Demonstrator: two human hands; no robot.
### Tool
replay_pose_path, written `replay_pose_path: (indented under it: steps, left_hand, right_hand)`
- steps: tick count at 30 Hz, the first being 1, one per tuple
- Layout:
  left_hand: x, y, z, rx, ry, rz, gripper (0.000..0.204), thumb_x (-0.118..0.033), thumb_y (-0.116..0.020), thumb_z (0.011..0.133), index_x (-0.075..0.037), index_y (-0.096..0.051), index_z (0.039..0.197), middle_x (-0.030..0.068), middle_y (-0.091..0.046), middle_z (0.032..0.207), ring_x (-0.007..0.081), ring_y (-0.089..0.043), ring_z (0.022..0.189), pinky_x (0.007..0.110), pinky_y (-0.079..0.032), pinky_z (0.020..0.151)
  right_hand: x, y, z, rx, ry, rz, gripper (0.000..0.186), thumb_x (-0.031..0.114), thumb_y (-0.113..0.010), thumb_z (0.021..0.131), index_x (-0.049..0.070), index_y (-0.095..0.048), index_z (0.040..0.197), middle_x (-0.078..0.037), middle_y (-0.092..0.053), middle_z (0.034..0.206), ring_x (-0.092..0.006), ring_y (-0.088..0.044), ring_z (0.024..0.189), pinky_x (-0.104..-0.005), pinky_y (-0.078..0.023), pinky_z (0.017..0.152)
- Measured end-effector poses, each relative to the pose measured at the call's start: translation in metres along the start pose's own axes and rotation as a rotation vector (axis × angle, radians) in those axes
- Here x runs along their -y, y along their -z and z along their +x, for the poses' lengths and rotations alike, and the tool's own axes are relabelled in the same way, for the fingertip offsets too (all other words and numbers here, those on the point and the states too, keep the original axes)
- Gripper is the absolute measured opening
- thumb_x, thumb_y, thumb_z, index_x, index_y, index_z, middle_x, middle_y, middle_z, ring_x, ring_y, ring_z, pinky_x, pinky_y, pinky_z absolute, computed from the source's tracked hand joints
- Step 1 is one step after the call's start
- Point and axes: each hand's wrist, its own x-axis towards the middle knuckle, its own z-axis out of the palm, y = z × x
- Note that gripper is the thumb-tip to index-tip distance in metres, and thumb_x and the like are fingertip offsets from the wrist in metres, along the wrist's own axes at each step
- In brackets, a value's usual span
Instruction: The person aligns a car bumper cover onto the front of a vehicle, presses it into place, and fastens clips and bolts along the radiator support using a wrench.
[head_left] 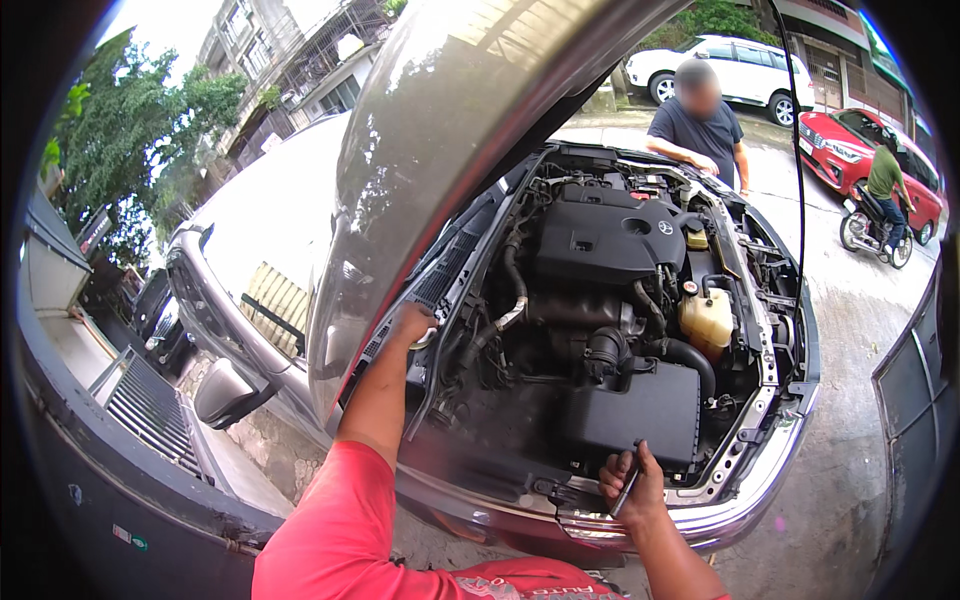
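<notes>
My left hand (410,322) reaches to the base of the windshield, at the edge of the black cowl panel (447,270). Its fingers are curled, and a small whitish thing shows beside them, too little of it to name. Near the front of the engine bay, my right hand (636,482) grips a slim dark rod-shaped tool (628,490), held slanted; its exact kind is unclear. Just beyond that hand sits the black air filter box (640,405). The black engine cover (600,232) lies farther back.
Overhead on the left rises the raised hood (410,150). A yellowish coolant tank (706,320) stands by the front radiator frame. Across the car, a person (695,125) leans at the far fender. A rider on a motorcycle (878,225) and a red car (840,150) are on the street.
</notes>
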Motion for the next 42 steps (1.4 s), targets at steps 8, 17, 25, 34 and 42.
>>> replay_pose_path:
  steps: [8,17,25,34,42]
  left_hand:
    - [0.028,0.002,-0.016,-0.399,0.104,-0.277,0.030,-0.025,-0.076,0.082,0.005,-0.077,0.082,0.0228,-0.076,0.079,0.0335,-0.076,0.072,0.047,-0.060,0.070]
    - [-0.093,0.017,-0.288,0.427,0.313,-1.609,0.010,-0.005,-0.061,0.093,-0.002,-0.067,0.101,0.0092,-0.070,0.098,0.0172,-0.066,0.086,0.026,-0.057,0.074]
    - [-0.058,-0.036,-0.530,1.059,0.652,-1.659,0.020,-0.012,-0.056,0.102,0.002,-0.066,0.112,0.0160,-0.071,0.108,0.0268,-0.071,0.100,0.035,-0.062,0.084]
    - [-0.088,-0.059,-0.654,1.423,0.633,-1.586,0.037,-0.028,-0.047,0.110,0.000,-0.062,0.128,0.0177,-0.071,0.126,0.0344,-0.072,0.115,0.052,-0.059,0.103]
    - [-0.189,-0.107,-0.714,1.734,0.637,-1.529,0.036,-0.030,-0.049,0.111,0.000,-0.063,0.125,0.0179,-0.071,0.124,0.0331,-0.072,0.114,0.050,-0.058,0.104]
  right_hand:
    - [-0.008,0.004,0.008,0.054,-0.045,-0.043,0.055,0.052,-0.058,0.109,0.006,-0.060,0.078,-0.004,-0.048,0.077,-0.0190,-0.046,0.067,-0.0316,-0.041,0.057]
    - [-0.011,-0.017,-0.007,0.009,0.059,-0.276,0.014,0.012,-0.057,0.105,0.003,-0.062,0.114,-0.005,-0.054,0.089,-0.0135,-0.052,0.072,-0.0242,-0.041,0.056]
    - [-0.128,-0.128,-0.156,0.099,-0.103,-1.118,0.014,0.011,-0.056,0.104,0.003,-0.064,0.112,-0.004,-0.056,0.076,-0.0118,-0.054,0.062,-0.0301,-0.045,0.054]
    - [-0.190,-0.041,-0.291,0.112,0.115,-2.086,0.034,0.013,-0.063,0.097,-0.002,-0.063,0.128,-0.026,-0.068,0.114,-0.0452,-0.070,0.107,-0.0529,-0.055,0.093]
    - [-0.122,-0.043,-0.414,-0.198,0.279,-2.182,0.035,0.015,-0.054,0.102,0.000,-0.063,0.133,-0.027,-0.067,0.117,-0.0471,-0.067,0.110,-0.0537,-0.054,0.096]
